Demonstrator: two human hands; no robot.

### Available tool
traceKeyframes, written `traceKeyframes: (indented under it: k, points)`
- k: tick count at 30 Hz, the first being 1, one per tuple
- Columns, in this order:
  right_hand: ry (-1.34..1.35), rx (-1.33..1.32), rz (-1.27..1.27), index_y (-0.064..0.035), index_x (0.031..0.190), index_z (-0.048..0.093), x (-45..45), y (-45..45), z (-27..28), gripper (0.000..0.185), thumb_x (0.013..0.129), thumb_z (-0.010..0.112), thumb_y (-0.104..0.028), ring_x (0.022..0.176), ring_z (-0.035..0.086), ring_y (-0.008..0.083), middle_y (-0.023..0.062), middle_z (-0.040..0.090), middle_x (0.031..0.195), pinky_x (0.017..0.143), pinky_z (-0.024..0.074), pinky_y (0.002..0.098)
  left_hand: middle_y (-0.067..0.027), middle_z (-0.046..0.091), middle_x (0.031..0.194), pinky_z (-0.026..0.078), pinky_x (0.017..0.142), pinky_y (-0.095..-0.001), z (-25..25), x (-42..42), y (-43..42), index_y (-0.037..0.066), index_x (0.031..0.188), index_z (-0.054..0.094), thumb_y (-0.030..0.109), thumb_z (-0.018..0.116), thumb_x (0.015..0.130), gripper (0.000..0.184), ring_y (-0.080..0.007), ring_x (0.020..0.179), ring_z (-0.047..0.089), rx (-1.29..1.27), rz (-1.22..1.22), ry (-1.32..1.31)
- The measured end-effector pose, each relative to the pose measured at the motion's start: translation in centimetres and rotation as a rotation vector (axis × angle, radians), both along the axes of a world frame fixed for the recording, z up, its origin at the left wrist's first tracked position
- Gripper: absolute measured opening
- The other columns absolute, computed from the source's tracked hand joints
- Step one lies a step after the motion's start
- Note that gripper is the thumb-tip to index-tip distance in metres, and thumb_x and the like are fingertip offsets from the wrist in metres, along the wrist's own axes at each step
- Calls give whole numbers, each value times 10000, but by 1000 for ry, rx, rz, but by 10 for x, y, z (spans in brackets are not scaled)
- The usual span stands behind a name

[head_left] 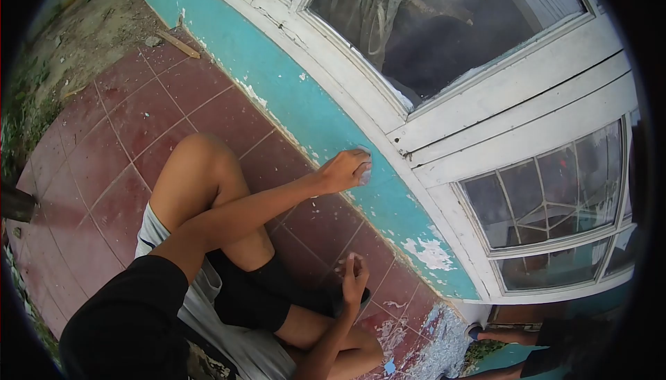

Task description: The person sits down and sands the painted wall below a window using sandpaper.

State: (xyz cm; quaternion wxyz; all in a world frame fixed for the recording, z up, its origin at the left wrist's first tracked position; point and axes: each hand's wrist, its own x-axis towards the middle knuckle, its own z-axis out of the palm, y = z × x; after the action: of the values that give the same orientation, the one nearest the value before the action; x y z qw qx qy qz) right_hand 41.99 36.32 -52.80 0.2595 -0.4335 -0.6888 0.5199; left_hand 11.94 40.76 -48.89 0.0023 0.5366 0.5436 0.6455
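My left hand (340, 172) reaches across to the turquoise wall (326, 109). Its fingers are closed around a small grey folded piece (364, 173) that looks like sandpaper, held against the painted surface. Pale bare patches (429, 252) show where paint is gone along the wall's lower part. Lower in view, my right hand (354, 280) hovers near my bent leg, above the red floor tiles (316, 238). The fingers there are loosely bent and apart, and I see nothing in them.
White window frames (444, 130) with glass panes border the wall's top. Paint flakes and whitish dust (444, 338) lie at the lower right, near another person's legs (517, 338). A wooden strip (178, 44) lies at the tiles' far end, next to bare soil (76, 33).
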Motion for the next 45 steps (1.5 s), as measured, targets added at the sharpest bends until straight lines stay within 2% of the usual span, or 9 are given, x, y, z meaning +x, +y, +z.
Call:
traceKeyframes:
  k: [4,10,16,19,24,32,37,40,45]
  points:
    - [-10,75,-89,7,1088,615,14,2,-3,183,1011,618,-158,691,618,97,61,668,827,605,490,246,-242,609,854,489,684,-473,39,-9,-17,-55,882,563,46,618,924,121,-444,764,607,-80,135,-267]
    - [-107,96,-39,23,1066,630,6,8,-12,187,1006,617,-154,702,618,92,65,678,843,606,481,238,-211,619,820,479,638,-387,-9,4,5,-47,879,592,49,638,912,111,-381,705,606,91,-20,77]
    - [-208,213,-119,27,1072,634,13,-10,20,201,981,644,-152,676,650,119,82,694,817,605,511,262,-231,624,842,490,708,-456,33,-7,-14,-43,879,585,32,625,900,88,-425,790,616,-31,104,-219]
    - [-282,148,-54,30,1088,632,17,-8,28,220,977,650,-160,680,672,139,96,706,821,603,524,269,-234,624,833,489,693,-452,-8,7,4,-42,869,584,42,631,902,102,-424,784,617,2,-33,57]
    - [-261,-9,202,53,1136,623,27,5,21,267,978,652,-160,742,705,167,134,725,897,619,547,282,-226,620,838,491,691,-443,21,-9,-9,-42,887,586,46,637,901,102,-424,778,610,-56,80,-93]
    - [-310,94,79,50,1123,630,19,4,7,258,962,670,-147,709,701,167,147,726,898,617,559,293,-214,603,820,475,644,-391,-11,7,2,-34,875,589,50,642,910,106,-401,727,585,12,-39,75]
    - [-295,131,70,42,1130,636,23,-3,4,261,962,668,-155,716,708,174,148,729,909,601,561,292,-228,602,834,481,685,-429,32,-9,-11,-41,901,585,35,637,901,92,-436,773,587,-103,84,-211]
    - [-268,184,107,42,1120,641,25,-3,-6,261,958,672,-161,703,707,186,148,731,903,606,563,297,-215,611,821,488,662,-412,1,3,-1,-39,886,594,44,635,910,96,-409,738,604,4,34,47]
    - [-373,230,127,49,1095,642,25,6,-7,246,947,678,-144,709,713,195,155,731,885,613,568,306,-214,615,805,496,673,-419,14,-4,-10,-38,898,599,51,634,915,97,-415,743,618,-64,-16,20]
